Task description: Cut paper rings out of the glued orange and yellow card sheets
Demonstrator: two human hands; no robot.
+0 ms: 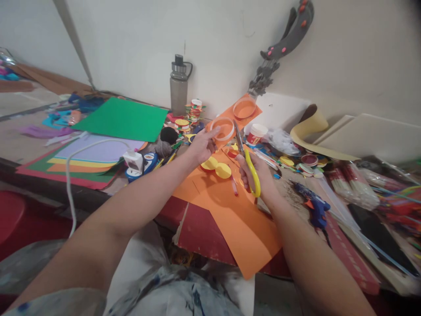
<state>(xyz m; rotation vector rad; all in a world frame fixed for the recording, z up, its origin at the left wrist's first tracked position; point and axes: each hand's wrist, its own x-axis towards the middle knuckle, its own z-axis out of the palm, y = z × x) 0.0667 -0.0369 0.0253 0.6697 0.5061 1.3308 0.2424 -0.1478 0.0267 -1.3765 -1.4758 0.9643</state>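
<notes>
My left hand [202,145] pinches an orange paper piece [223,130] with a round white ring outline on it, held up above the table. My right hand [259,173] grips yellow-handled scissors [246,162], their blades pointing up at the right edge of that piece. Under both hands lies a large orange paper sheet [237,219] that hangs over the table's front edge. Two yellow paper discs [217,166] rest on it, just below my left hand. A second ring [244,108] sits on orange paper farther back.
A grey water bottle [178,85] stands by the wall. A green sheet [123,119] and stacked coloured sheets [82,160] lie at left with a white cable [70,175]. A blue glue gun [312,206], a glue jar [256,134] and plastic-wrapped sticks [355,186] crowd the right.
</notes>
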